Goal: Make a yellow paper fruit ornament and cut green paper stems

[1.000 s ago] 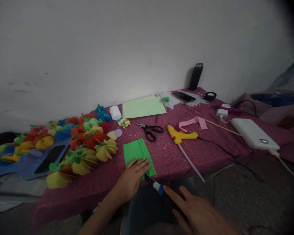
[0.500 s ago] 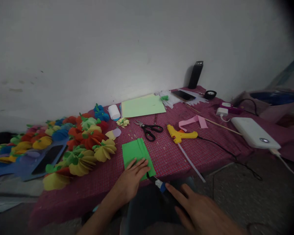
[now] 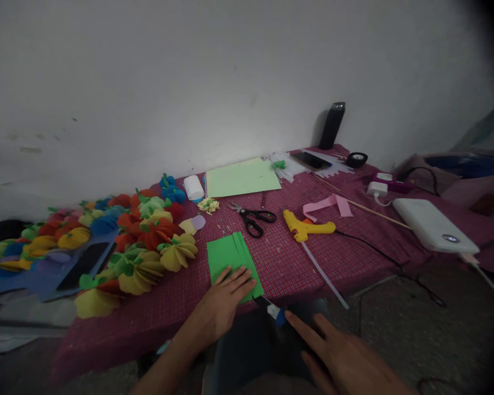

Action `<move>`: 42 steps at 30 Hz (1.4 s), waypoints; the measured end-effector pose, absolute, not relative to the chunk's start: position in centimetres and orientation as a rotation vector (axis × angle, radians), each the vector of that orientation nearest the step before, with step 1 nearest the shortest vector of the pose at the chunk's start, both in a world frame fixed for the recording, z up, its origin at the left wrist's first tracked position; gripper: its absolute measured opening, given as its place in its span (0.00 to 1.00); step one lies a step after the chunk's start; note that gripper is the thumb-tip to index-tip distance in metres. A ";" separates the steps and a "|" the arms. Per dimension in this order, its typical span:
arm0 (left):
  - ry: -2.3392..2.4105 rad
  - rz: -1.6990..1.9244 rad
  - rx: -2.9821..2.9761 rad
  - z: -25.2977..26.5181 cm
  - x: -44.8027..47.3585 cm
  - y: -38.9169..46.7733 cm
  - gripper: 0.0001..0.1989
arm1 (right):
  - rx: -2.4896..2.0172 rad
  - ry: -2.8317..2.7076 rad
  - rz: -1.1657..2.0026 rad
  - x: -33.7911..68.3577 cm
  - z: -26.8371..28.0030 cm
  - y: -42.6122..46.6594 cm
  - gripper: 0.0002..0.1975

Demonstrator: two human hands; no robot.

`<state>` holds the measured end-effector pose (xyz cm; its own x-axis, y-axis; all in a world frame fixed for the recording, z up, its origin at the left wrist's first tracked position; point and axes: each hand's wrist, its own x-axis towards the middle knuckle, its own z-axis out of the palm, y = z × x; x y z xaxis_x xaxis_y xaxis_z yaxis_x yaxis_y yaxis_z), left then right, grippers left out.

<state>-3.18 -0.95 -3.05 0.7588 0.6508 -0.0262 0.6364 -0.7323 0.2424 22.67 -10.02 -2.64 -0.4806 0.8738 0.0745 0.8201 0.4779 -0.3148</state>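
Note:
My left hand [image 3: 226, 299] lies flat, fingers stretched out, over the lower part of a small stack of green paper [image 3: 227, 255] at the table's front edge. A narrow green strip lies on top, along the stack's right side. In my right hand [image 3: 333, 348] is a cutter knife [image 3: 275, 312] with a dark blade and a blue part near the front. Its tip is at the paper's lower right corner; whether it touches, I cannot tell. Beyond the stack lie black-handled scissors [image 3: 253, 218], blades spread, and a yellow glue gun [image 3: 307, 226] with a glue stick in it.
Colourful paper pumpkins [image 3: 152, 233] crowd the left side. Pale green sheets [image 3: 242, 178] lie by the wall, beside paper scraps [image 3: 208, 205]. To the right are pink ribbon [image 3: 329, 204], a wooden stick [image 3: 379, 214], a white power bank [image 3: 434, 225] with cables, a phone [image 3: 312, 160] and a black bottle [image 3: 332, 126].
The cutter knife and my right hand have shifted slightly to the right and down along the paper's lower edge. My left hand stays on the stack. The view has moved a little.

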 end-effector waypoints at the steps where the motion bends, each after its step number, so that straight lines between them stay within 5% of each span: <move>1: 1.014 0.089 2.717 -3.0 -3.2 -1.0 0.33 | -1.459 -2.494 0.348 22.7 -2.6 -10.1 0.27; 42: 1.080 0.191 2.639 -3.0 -3.0 -1.3 0.40 | -1.525 -2.551 0.501 21.5 -1.4 -8.4 0.27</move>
<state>-3.02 -1.31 -2.98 0.7112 0.7028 0.0152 0.6655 -0.6801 0.3075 21.48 -8.43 -1.36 -0.4822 0.8740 -0.0597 0.8318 0.4353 -0.3445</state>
